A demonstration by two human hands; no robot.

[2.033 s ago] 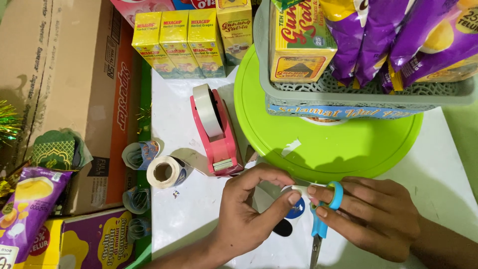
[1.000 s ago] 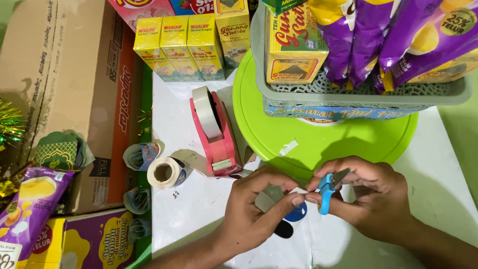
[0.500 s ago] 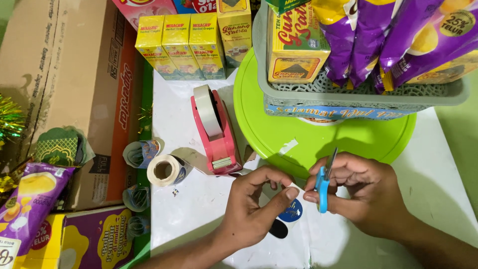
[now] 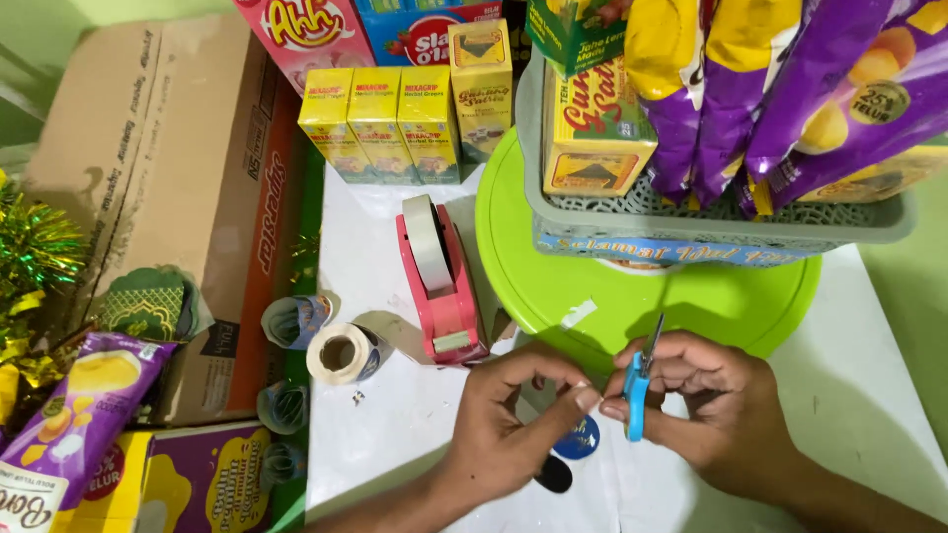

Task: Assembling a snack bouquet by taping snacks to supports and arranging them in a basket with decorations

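- Right hand (image 4: 721,410) grips the blue scissors (image 4: 637,390), blades pointing up.
- Left hand (image 4: 513,419) pinches something small, too tiny to identify.
- Pink tape dispenser (image 4: 439,281) sits just beside them.

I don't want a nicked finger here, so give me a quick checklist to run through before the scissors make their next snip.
1. Scissors gripped firmly in the right hand: ok, fingers wrap the blue handle.
2. Blades pointing away from the body: ok, the tips aim up towards the green tray.
3. Left hand fingertips away from the blades: ok, they sit by the handle, below the blades.
4. Piece to be cut held between the hands: cannot tell, nothing shows clearly there.
5. Tape dispenser within reach: ok, it stands just beside the left hand.
6. Blades open or closed: cannot tell, too thin to read.
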